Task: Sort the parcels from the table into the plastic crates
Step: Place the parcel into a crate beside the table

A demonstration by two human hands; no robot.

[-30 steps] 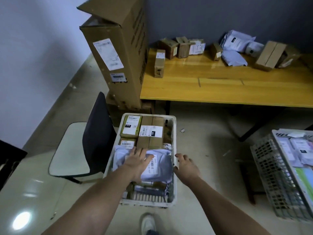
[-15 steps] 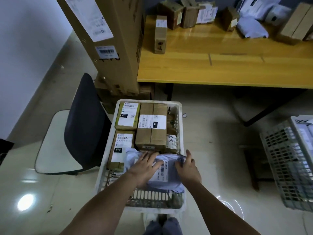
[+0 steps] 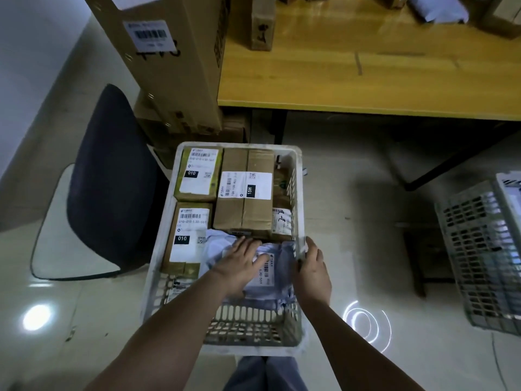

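A white plastic crate [image 3: 158, 266] stands on the floor right below me, holding several labelled cardboard boxes [image 3: 244, 193]. A grey plastic mailer bag [image 3: 267, 280] lies in its near right part. My left hand [image 3: 239, 263] presses flat on the bag with straight fingers. My right hand [image 3: 311, 270] is at the crate's right wall, its fingers against the bag's right edge and the rim. More parcels, among them a small upright box [image 3: 262, 29] and a grey bag [image 3: 437, 8], lie on the wooden table [image 3: 352, 74].
A second white crate [image 3: 479, 249] with parcels stands on the floor at the right. A dark-backed chair [image 3: 107, 176] is left of the near crate. A tall cardboard carton [image 3: 169, 60] leans at the table's left end, smaller boxes below it.
The view has tilted down and closer to the crate. The grey bag has sunk lower into the crate, and my right hand has come in from outside to its right edge.
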